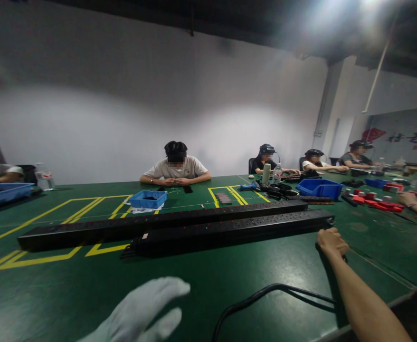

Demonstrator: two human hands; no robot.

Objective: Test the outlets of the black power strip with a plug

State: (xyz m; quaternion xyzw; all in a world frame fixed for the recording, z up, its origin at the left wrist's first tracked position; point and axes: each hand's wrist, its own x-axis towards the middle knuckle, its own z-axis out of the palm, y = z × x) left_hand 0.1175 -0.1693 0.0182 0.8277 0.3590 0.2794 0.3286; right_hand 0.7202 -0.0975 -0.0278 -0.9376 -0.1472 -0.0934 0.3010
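The left hand point(140, 304), in a pale glove, is nearest, low over the green surface point(265, 270); its fingers are wide apart, with nothing between them, and point to the right. Just right of it, a black cable point(273, 287) bends across the surface and passes toward the right forearm. Slack like this could snag, so it is best kept clear of both wrists.

The right arm reaches farther forward. Its bare hand point(332, 241) is just beside the near bar's right end, knuckles up and fingers curled narrow; whether they grip anything, I cannot tell. The near bar point(237, 232) lies flat, roughly crosswise. Being long, it probably handles best with support toward both ends, kept level and off its neighbour.

Behind lies the far bar point(180, 220), then a blue tray point(147, 203), and a seated person point(193, 167) with forearms on the surface.
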